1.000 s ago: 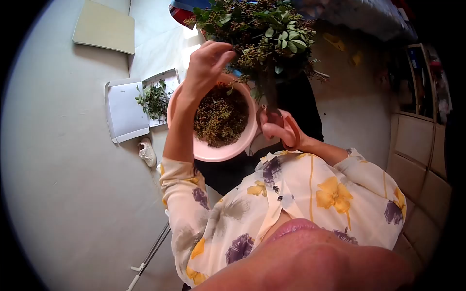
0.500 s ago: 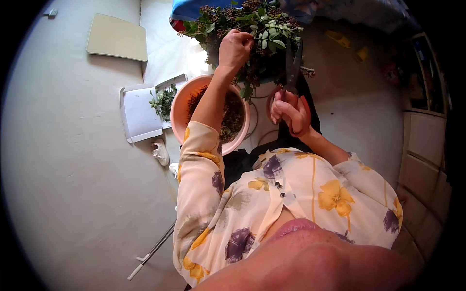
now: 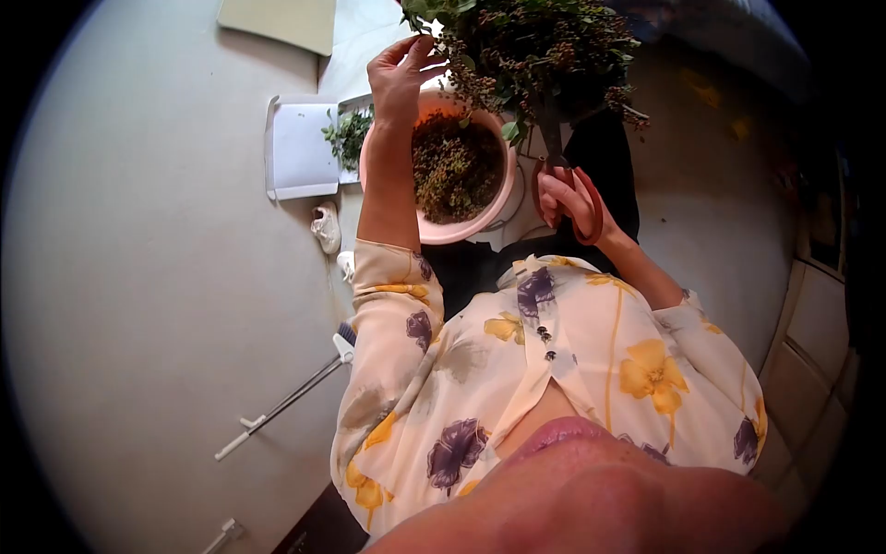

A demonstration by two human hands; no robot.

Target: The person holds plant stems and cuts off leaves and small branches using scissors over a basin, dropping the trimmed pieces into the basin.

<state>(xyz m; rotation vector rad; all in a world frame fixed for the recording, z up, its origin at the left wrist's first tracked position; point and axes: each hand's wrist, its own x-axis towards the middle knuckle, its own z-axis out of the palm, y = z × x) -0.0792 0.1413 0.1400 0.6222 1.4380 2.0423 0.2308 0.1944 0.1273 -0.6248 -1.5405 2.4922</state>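
My right hand [image 3: 574, 198] is wrapped around the red handles of large scissors [image 3: 551, 134], whose dark blades point up against a bunch of berry sprigs [image 3: 544, 55]. Green leaves and small brownish berries make up this bunch at the top of the view. At its left edge my left hand [image 3: 397, 83] is raised, its thumb and fingertips pinched on a leafy sprig [image 3: 417, 18]. Below that hand stands a pink basin [image 3: 461, 231], partly covered by my left forearm. Cut berry clusters [image 3: 457, 171] lie inside the basin.
Left of the basin an open white box [image 3: 305, 152] holds green leafy cuttings [image 3: 351, 137]. White shoes [image 3: 325, 227] and a long-handled brush [image 3: 286, 402] are on the floor. A beige board [image 3: 281, 18] is at the upper left, and drawers [image 3: 812, 314] line the right side.
The view has shifted, so the basin and box sit higher. My left hand has moved from over the bunch to its left edge. The scissors remain in my right hand.
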